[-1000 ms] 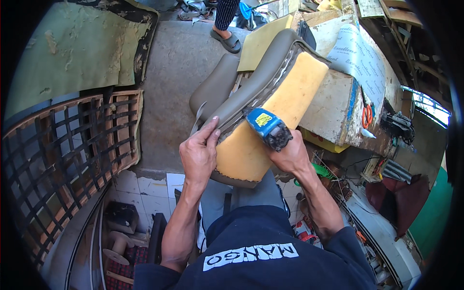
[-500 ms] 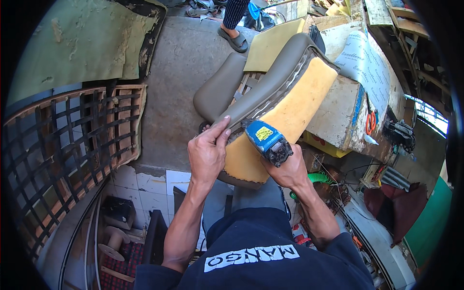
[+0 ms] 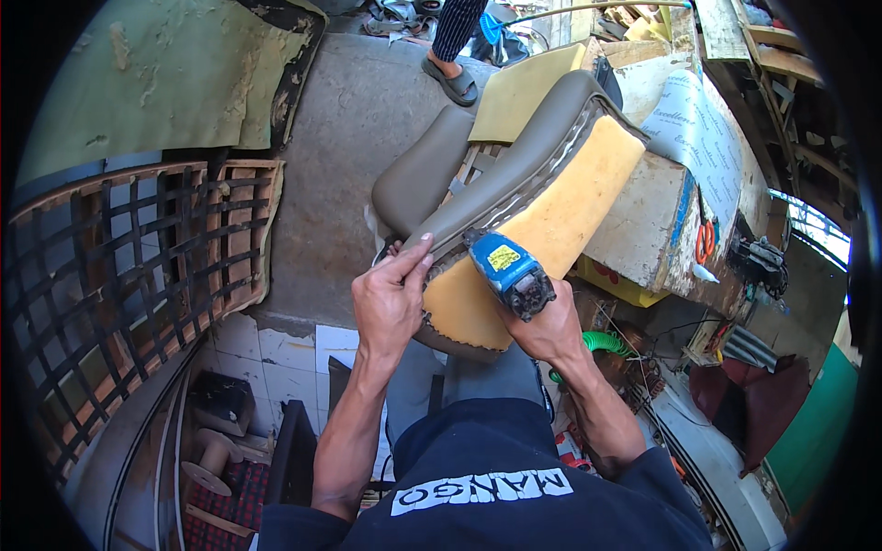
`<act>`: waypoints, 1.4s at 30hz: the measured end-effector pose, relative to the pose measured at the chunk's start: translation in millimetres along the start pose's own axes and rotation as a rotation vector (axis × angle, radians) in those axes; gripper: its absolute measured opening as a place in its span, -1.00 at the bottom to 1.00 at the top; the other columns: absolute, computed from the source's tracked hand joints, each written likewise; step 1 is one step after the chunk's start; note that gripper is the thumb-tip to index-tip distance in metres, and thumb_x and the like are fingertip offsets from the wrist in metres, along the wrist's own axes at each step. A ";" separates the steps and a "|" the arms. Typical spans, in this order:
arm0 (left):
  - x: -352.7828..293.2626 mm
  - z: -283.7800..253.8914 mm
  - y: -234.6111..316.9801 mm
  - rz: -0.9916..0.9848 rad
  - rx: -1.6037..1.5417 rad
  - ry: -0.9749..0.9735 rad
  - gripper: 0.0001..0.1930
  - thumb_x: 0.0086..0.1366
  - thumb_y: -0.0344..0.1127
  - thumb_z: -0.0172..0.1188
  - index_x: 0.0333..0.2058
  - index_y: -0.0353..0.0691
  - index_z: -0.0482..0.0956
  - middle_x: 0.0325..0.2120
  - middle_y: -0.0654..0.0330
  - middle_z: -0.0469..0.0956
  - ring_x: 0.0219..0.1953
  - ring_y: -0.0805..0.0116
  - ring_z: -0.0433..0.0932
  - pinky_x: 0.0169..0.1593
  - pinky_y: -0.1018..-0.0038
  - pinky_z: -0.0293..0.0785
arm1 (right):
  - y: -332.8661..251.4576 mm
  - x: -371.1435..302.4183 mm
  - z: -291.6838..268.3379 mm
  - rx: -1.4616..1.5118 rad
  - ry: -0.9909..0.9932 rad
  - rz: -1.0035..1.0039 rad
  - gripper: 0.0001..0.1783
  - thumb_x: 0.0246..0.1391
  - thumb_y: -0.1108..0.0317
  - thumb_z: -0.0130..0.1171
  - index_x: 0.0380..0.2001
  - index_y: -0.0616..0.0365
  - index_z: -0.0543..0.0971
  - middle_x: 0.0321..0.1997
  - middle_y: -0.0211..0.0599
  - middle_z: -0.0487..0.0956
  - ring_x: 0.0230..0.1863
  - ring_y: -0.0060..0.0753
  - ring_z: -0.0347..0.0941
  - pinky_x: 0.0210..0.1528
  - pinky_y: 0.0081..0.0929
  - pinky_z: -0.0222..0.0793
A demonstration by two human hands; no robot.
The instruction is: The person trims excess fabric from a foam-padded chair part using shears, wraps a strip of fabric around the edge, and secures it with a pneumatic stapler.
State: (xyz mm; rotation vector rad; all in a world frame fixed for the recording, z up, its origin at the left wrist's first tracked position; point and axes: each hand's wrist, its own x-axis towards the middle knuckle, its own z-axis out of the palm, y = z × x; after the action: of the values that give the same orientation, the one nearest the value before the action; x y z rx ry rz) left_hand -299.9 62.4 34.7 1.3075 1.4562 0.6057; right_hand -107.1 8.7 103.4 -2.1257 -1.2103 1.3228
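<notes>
A long seat cushion [image 3: 570,197] lies tilted across my lap, yellow foam-like backing facing up and a brown-grey leatherette cover [image 3: 514,165] wrapped around its side. My left hand [image 3: 390,298] grips the cover's edge at the near left, thumb and fingers pressed on it. In my right hand [image 3: 547,326] is a blue staple gun [image 3: 503,266] with a yellow label. Its nose rests at or just over the seam between cover and backing; exact contact is hidden. The right fingers are mostly hidden under the tool. A green coiled hose [image 3: 602,342] lies beside my right wrist.
Another brown-grey padded piece [image 3: 423,174] lies beyond the cushion, near a yellow foam sheet [image 3: 524,92]. A worn wooden bench [image 3: 634,220] stands right, with orange-handled scissors [image 3: 705,241]. A webbed frame [image 3: 138,266] leans at left. Another person's sandalled foot [image 3: 452,81] is at the back.
My left hand has slid slightly left and nearer along the cover edge. The staple gun has barely moved, and the whole view has shifted a little.
</notes>
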 end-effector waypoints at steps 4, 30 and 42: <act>-3.0 0.4 -0.3 -0.112 -0.058 -0.011 -0.76 0.30 -0.45 0.33 -0.06 -0.23 0.75 -0.21 -0.06 0.74 -0.16 0.25 0.77 0.19 0.42 0.51 | -8.1 -7.8 7.7 0.033 -0.006 0.030 -0.80 -0.01 0.43 0.33 -0.31 0.33 0.67 -0.42 -0.06 0.71 -0.38 -0.30 0.70 -0.20 -0.31 0.57; -23.8 -5.1 -18.9 -0.116 -0.020 0.065 -0.70 0.36 -0.33 0.31 0.05 0.01 0.72 -0.16 -0.05 0.69 -0.16 0.22 0.77 -0.08 0.43 0.61 | -8.1 -17.7 24.7 -0.053 -0.090 -0.102 -0.47 -0.08 0.50 0.39 0.06 0.20 0.61 -0.22 0.08 0.72 -0.10 0.11 0.70 -0.07 -0.23 0.63; -30.3 -3.1 -17.0 -0.316 -0.103 -0.015 -0.68 0.37 -0.27 0.32 0.09 0.03 0.69 -0.16 -0.05 0.69 -0.14 0.22 0.76 -0.13 0.41 0.61 | -7.4 -18.2 27.2 -0.160 -0.106 -0.058 -0.48 -0.07 0.52 0.35 0.06 0.25 0.60 -0.22 0.08 0.72 -0.10 0.15 0.68 -0.07 -0.22 0.64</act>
State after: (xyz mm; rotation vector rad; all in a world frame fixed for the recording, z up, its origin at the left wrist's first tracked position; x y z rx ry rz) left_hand -313.6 30.5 31.6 0.9737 1.5576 0.4535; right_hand -137.4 -5.5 104.8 -2.1321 -1.4544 1.3704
